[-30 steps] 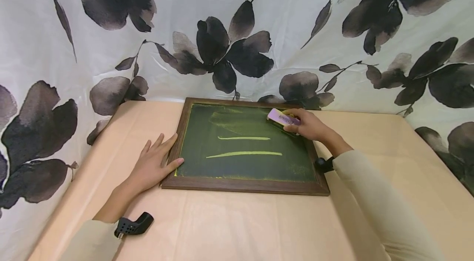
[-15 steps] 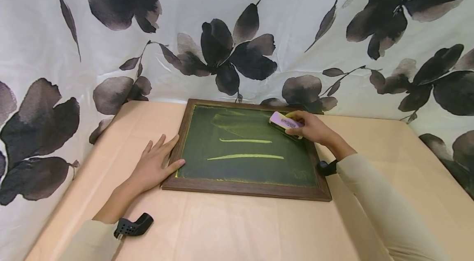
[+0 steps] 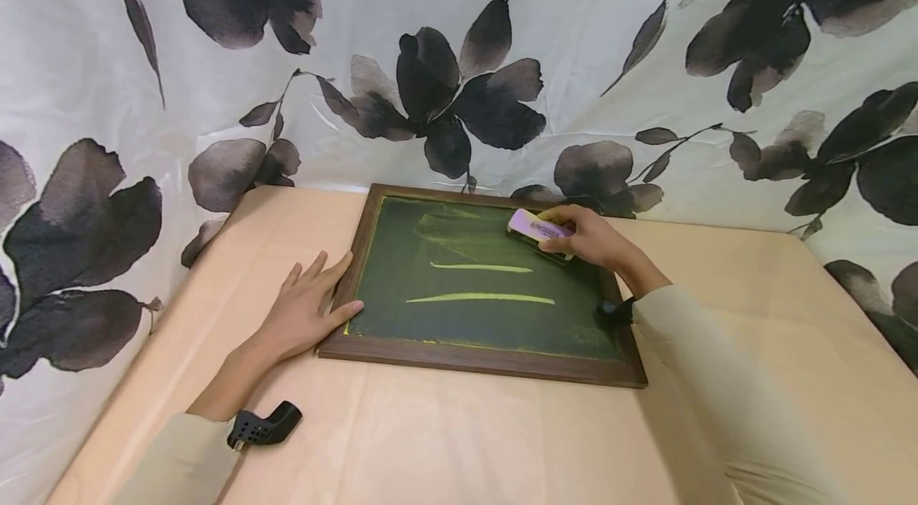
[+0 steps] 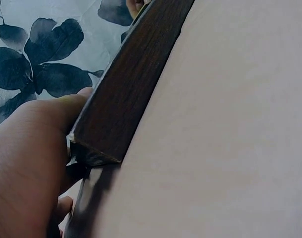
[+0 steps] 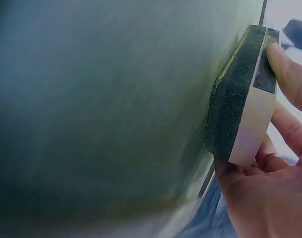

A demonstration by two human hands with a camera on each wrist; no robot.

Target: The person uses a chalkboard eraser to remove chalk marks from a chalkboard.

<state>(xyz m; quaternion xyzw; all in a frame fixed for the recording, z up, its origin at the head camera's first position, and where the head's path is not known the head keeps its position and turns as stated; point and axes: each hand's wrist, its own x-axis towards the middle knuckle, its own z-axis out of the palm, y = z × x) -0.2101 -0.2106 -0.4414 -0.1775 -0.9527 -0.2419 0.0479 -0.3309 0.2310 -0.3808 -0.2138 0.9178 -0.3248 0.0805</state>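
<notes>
Chalkboard eraser [image 3: 536,226]: at upper right of chalkboard [image 3: 473,326], contact hard to tell; likely light, soft-felted, best held by its sides.
Right hand [image 3: 591,239]: grips eraser.
Left hand [image 3: 304,312]: spread, thumb over frame [image 3: 480,359].

Wht backdrop [image 3: 574,35] w/ lg dk floral print [image 3: 430,83], some creases, pale peach tabletop [image 3: 459,433] in front

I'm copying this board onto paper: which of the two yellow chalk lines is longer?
The lower chalk line, the one farther from the eraser. It extends beyond the upper chalk line at both its left and right ends.
</notes>
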